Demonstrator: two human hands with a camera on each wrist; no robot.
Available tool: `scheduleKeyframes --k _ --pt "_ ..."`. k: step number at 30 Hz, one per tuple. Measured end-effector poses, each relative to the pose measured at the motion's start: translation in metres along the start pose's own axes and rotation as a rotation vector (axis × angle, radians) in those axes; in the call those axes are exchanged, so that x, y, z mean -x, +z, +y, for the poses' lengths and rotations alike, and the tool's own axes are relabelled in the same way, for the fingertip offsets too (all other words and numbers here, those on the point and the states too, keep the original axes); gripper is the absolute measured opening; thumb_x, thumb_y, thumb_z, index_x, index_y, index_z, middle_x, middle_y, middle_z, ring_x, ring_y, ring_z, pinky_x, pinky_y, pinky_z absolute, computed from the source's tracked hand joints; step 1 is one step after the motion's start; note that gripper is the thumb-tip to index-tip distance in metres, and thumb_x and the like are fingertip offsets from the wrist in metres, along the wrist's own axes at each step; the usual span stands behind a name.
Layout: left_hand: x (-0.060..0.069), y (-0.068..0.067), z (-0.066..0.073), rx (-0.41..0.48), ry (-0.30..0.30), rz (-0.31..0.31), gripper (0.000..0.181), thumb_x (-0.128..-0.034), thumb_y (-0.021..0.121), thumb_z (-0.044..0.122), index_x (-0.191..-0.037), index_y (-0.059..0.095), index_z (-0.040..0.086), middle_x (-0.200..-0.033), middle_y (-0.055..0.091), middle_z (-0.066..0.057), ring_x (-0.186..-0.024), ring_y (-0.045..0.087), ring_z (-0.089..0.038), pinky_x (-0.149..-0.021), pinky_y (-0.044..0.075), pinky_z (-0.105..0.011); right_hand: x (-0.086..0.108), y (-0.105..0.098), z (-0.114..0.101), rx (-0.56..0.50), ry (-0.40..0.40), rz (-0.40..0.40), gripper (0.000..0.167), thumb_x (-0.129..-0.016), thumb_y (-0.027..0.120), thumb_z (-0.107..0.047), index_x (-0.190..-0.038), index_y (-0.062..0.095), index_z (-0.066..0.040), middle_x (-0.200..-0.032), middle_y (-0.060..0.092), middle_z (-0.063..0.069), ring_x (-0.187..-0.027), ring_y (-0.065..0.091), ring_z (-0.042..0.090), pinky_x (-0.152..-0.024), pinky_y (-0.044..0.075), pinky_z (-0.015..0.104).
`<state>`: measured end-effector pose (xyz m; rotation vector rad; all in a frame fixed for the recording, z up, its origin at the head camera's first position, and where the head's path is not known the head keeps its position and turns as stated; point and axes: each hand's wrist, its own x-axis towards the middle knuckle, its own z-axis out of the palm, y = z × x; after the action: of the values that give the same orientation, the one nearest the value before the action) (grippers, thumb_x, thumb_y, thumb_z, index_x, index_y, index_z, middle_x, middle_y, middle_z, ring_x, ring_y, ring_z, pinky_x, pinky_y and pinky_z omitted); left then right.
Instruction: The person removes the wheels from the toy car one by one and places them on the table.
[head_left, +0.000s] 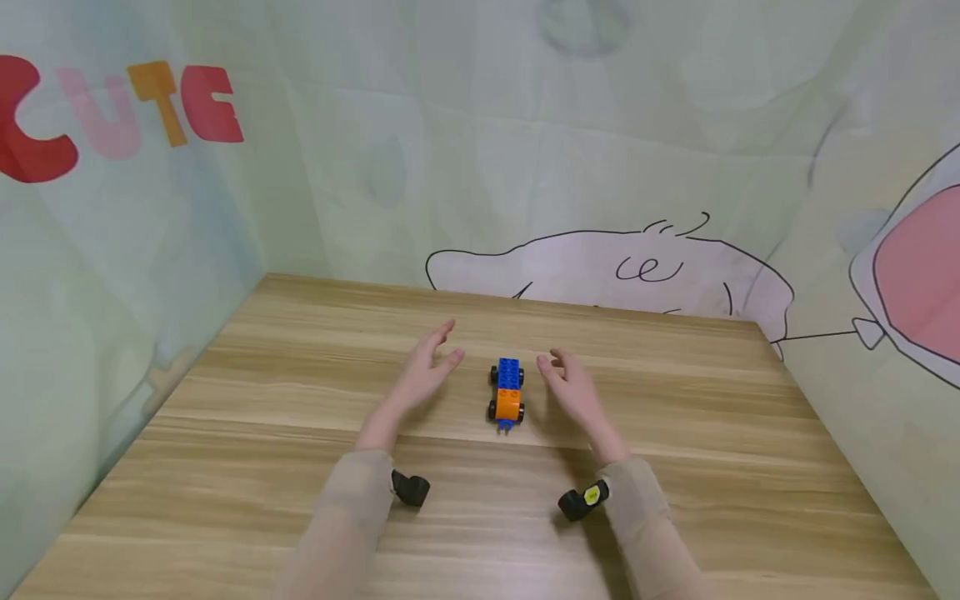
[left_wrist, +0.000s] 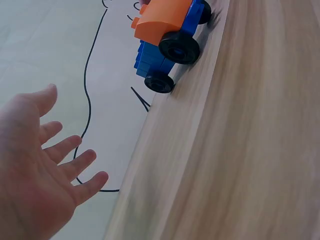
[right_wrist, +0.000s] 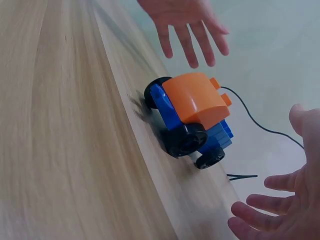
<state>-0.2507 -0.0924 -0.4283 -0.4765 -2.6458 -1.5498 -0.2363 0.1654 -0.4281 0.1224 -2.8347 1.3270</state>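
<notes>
A toy car (head_left: 508,390) built of blue and orange blocks stands on its black wheels on the wooden table, between both hands and touching neither. Its orange block (right_wrist: 196,100) sits at the near end, and blue studded bricks (head_left: 508,373) make up the far end. My left hand (head_left: 424,372) is held to the left of the car, fingers spread and relaxed, palm facing it. On the other side my right hand (head_left: 573,387) hovers with loosely bent fingers. Nothing is in either hand. The left wrist view shows the left hand (left_wrist: 45,165) with its fingers apart.
The wooden table (head_left: 225,500) reaches back to a pale printed cloth wall (head_left: 480,150) with cartoon drawings. Similar cloth hangs along the left and right sides. A small black camera (head_left: 411,488) is strapped to the left wrist, another black camera (head_left: 582,500) to the right.
</notes>
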Motion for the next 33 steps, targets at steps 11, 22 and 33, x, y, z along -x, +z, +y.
scheduleKeyframes --k 11,22,33 --pt "-0.007 0.018 0.003 0.156 -0.06 -0.03 0.058 -0.0993 0.055 0.013 -0.15 0.03 -0.002 -0.152 0.036 -0.024 -0.137 0.039 -0.042 -0.112 0.034 -0.053 -0.005 0.013 -0.001 -0.134 0.105 -0.052 0.061 -0.103 0.04 -0.045 -0.144 0.042 0.001 -0.126 0.057 0.022 -0.079 0.059 0.024 -0.071 0.049 0.03" --pt "-0.006 0.031 0.009 0.168 -0.116 -0.131 0.06 -0.0954 0.062 0.012 -0.148 0.036 0.0 -0.152 0.039 -0.021 -0.137 0.042 -0.04 -0.112 0.036 -0.051 -0.006 0.019 -0.005 -0.223 0.132 -0.085 0.062 -0.104 0.038 -0.047 -0.144 0.042 0.001 -0.102 0.06 0.017 -0.082 0.06 0.022 -0.065 0.051 0.028" --pt "-0.003 0.038 0.005 0.137 -0.12 -0.283 0.097 -0.0764 0.085 0.021 -0.154 0.027 0.008 -0.161 0.025 -0.015 -0.147 0.023 -0.038 -0.117 0.026 -0.052 -0.006 0.023 -0.007 -0.231 0.156 -0.092 0.063 -0.103 0.039 -0.048 -0.142 0.046 0.0 -0.087 0.06 0.013 -0.076 0.057 0.019 -0.062 0.05 0.026"
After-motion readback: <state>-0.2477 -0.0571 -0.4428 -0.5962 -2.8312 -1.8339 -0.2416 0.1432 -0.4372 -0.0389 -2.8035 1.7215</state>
